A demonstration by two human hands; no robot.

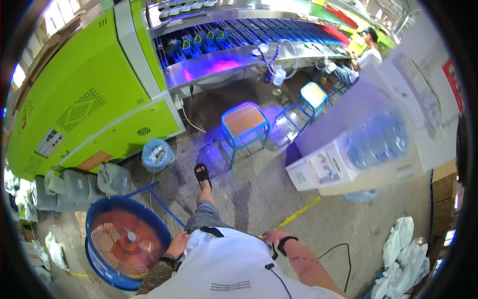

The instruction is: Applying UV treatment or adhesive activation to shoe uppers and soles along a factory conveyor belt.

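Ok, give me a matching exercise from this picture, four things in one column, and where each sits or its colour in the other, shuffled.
Things:
1. floor fan
2. stool
3. water dispenser
4. bin

Descriptions:
A. white, with a big clear bottle on it
B. round blue frame, orange blades, by the left hand
C. blue legs, tan seat
D. lined with a blue bag, beside the green machine

Pairs: 1-B, 2-C, 3-A, 4-D

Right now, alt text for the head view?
Person walking across a factory floor, left hand and right hand empty at the waist. A blue fan stands at left, a blue stool ahead, a green machine beyond.
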